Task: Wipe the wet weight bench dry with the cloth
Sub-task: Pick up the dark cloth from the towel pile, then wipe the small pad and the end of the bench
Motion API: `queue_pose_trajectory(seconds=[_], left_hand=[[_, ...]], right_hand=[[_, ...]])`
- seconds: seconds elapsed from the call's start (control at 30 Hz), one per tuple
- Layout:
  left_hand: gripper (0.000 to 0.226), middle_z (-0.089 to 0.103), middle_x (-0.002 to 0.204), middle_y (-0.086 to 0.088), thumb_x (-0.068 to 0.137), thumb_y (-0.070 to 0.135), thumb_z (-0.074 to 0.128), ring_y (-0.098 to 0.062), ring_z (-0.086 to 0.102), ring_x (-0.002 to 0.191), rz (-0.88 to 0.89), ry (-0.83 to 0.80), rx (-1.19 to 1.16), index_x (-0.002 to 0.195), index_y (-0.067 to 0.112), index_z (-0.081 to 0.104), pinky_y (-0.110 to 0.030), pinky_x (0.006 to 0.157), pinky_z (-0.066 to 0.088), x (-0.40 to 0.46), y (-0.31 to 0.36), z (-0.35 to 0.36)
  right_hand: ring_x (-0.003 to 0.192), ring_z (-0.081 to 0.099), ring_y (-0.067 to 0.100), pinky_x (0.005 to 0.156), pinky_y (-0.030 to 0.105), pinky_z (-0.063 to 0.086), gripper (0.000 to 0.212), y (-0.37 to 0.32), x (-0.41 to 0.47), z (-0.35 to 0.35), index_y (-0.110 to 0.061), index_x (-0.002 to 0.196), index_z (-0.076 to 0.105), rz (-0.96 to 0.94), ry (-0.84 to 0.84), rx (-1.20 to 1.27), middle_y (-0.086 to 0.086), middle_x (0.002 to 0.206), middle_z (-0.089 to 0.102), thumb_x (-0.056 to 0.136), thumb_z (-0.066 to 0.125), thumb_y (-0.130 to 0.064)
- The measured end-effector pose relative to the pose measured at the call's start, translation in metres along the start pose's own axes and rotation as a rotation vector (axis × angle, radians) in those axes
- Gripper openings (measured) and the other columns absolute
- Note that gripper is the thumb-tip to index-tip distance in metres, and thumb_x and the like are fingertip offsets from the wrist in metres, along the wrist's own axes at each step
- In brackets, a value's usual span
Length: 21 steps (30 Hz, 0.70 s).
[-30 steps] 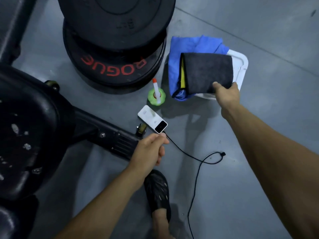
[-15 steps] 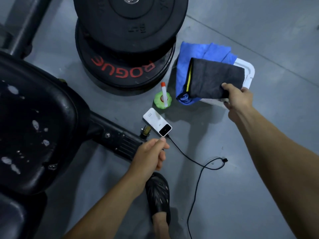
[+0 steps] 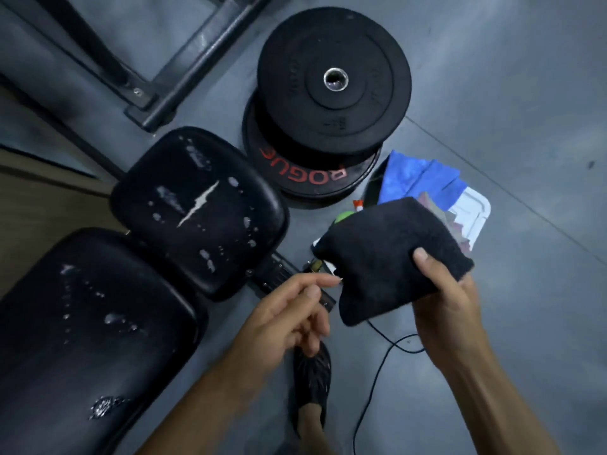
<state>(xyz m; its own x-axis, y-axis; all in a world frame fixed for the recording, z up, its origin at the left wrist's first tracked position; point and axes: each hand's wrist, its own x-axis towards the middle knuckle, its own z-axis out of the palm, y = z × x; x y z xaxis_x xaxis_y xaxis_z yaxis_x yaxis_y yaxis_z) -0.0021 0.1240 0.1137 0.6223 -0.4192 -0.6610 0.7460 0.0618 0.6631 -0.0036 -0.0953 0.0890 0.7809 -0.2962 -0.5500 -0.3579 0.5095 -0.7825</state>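
Dark cloth (image 3: 391,257) is clamped in the right hand (image 3: 450,310) at 3 o'clock, thumb on top, folded into a pad, presumably so a flat face can be pressed on the wet pads. Left hand (image 3: 285,320) is held loose beside the cloth's edge, fingers relaxed, nothing gripped, likely to help refold. Weight bench (image 3: 197,208), beaded with water, sits at 9 o'clock, not yet wiped. Versus half a second ago: cloth has been lifted off the blue cloth pile (image 3: 420,178) and brought closer to the bench.
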Motion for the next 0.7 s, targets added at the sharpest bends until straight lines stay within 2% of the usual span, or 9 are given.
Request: queue_pose_trajectory(seconds=[0.13,0.2,0.27,0.33,0.43,0.57,0.7], left_hand=[[0.065,0.066,0.081,-0.013,0.083,0.076,0.053,-0.023,0.053,0.062,0.058,-0.18,-0.118,0.133,0.035,0.062,-0.034,0.065,0.045,-0.059,0.005,-0.032],[0.071,0.068,0.08,-0.016,0.081,0.082,0.048,-0.023,0.052,0.057,0.078,-0.189,-0.112,0.135,0.038,0.059,-0.038,0.065,0.043,-0.086,0.001,-0.053],[0.067,0.069,0.079,-0.02,0.086,0.08,0.037,-0.024,0.049,0.052,0.095,-0.154,-0.103,0.135,0.041,0.06,-0.039,0.062,0.041,-0.114,-0.006,-0.077],[0.064,0.07,0.078,-0.022,0.088,0.074,0.028,-0.026,0.045,0.049,0.121,-0.126,-0.076,0.133,0.043,0.06,-0.037,0.059,0.041,-0.137,-0.013,-0.1],[0.064,0.072,0.077,-0.021,0.089,0.072,0.023,-0.025,0.041,0.046,0.181,-0.143,-0.045,0.133,0.045,0.06,-0.036,0.057,0.039,-0.16,-0.027,-0.128],[0.063,0.075,0.081,-0.019,0.094,0.071,0.016,-0.027,0.042,0.047,0.274,-0.179,0.049,0.136,0.049,0.056,-0.038,0.063,0.041,-0.173,-0.039,-0.157],[0.057,0.075,0.08,-0.019,0.1,0.062,0.013,-0.029,0.041,0.048,0.385,-0.138,0.205,0.14,0.049,0.052,-0.029,0.052,0.037,-0.179,-0.037,-0.185]], right_hand=[[0.13,0.058,0.034,0.105,0.046,0.049,0.048,0.014,-0.065,0.066,-0.003,0.141,0.054,0.318,-0.182,0.098,0.02,0.137,0.062,0.098,0.053,-0.026],[0.129,0.059,0.033,0.104,0.044,0.049,0.051,0.03,-0.096,0.095,-0.002,0.14,0.054,0.41,-0.26,0.099,0.02,0.136,0.063,0.1,0.047,-0.032],[0.127,0.06,0.032,0.105,0.044,0.049,0.053,0.047,-0.125,0.123,-0.002,0.139,0.055,0.439,-0.32,0.068,0.02,0.134,0.064,0.102,0.042,-0.037],[0.125,0.062,0.033,0.103,0.043,0.051,0.052,0.064,-0.148,0.144,-0.002,0.137,0.056,0.394,-0.331,0.043,0.021,0.131,0.066,0.101,0.042,-0.038],[0.125,0.062,0.033,0.103,0.046,0.049,0.054,0.09,-0.172,0.168,-0.004,0.138,0.057,0.305,-0.324,0.023,0.02,0.132,0.065,0.1,0.045,-0.04],[0.124,0.063,0.032,0.102,0.046,0.051,0.058,0.112,-0.185,0.188,-0.004,0.138,0.057,0.189,-0.333,-0.035,0.018,0.132,0.066,0.1,0.044,-0.045],[0.126,0.061,0.032,0.105,0.049,0.05,0.056,0.129,-0.183,0.207,-0.002,0.138,0.055,0.066,-0.37,-0.031,0.02,0.134,0.064,0.103,0.043,-0.044]])
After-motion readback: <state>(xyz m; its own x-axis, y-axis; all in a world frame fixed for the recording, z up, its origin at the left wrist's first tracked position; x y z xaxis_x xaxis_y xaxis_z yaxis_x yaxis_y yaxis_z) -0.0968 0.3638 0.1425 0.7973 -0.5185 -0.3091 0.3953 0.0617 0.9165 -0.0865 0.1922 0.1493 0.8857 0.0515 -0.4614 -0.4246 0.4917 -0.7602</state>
